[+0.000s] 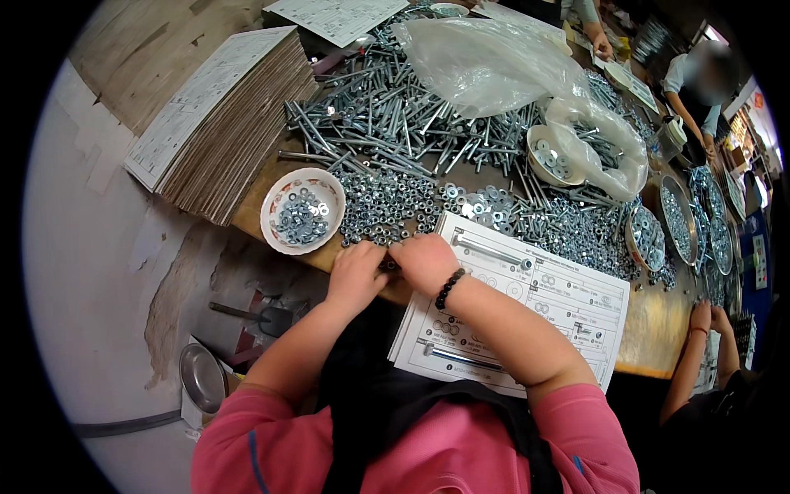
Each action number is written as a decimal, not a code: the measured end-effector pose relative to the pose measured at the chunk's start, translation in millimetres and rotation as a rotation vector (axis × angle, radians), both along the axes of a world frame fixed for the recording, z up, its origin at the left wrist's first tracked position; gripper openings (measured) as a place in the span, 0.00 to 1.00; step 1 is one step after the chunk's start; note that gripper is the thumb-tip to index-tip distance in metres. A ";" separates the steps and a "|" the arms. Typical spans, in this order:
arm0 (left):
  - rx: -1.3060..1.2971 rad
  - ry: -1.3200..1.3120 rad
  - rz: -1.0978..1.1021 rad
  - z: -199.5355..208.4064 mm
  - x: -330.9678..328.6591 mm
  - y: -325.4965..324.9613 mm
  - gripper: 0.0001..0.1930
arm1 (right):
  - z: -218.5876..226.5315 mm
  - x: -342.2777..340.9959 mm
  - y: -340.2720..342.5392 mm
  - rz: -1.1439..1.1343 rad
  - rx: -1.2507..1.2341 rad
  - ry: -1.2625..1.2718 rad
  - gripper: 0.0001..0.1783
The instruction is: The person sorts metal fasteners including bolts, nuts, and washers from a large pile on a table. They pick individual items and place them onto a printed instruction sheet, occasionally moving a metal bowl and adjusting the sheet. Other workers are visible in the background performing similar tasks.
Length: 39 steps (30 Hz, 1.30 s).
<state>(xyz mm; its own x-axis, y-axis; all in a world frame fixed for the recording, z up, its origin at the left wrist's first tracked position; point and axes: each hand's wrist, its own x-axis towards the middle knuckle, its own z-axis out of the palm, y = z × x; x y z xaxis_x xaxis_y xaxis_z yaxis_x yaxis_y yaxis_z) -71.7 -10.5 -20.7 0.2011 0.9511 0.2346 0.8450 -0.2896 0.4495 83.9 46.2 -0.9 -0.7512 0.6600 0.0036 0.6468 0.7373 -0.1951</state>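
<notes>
A white bowl (302, 210) holds nuts; both hands, left (355, 276) and right (425, 260), pinch nuts (387, 206) on the cluttered wooden table (658, 325).

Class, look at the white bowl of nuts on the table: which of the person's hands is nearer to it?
Left. The left hand lies just right of the white bowl, at the table edge. The right hand is farther right, beyond the left hand, at the printed sheet.

Single head-worn fisheye view, close above the workbench (658, 329), looking steeply down.
</notes>
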 end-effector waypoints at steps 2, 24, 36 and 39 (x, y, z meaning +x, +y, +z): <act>0.013 0.019 0.028 -4.3 0.0 0.8 0.14 | 12.4 -1.0 -1.3 -0.049 -0.042 0.011 0.07; -0.021 -0.019 0.030 -2.7 -14.6 -1.3 0.13 | 4.5 -5.7 7.5 -0.034 -0.009 0.039 0.06; 0.101 0.077 0.039 -4.5 -17.4 -5.3 0.13 | 1.2 -8.2 6.6 0.042 -0.104 0.049 0.09; 0.116 0.097 0.042 -4.1 -16.9 -5.4 0.12 | 2.5 -8.4 10.3 0.069 -0.106 0.007 0.09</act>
<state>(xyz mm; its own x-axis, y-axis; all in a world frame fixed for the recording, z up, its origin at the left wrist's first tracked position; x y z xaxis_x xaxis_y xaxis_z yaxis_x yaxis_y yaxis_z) -88.6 -15.9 -24.8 0.1883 0.9267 0.3251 0.8953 -0.2981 0.3310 75.5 56.4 1.6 -0.7949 0.6040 -0.0583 0.5939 0.7547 -0.2788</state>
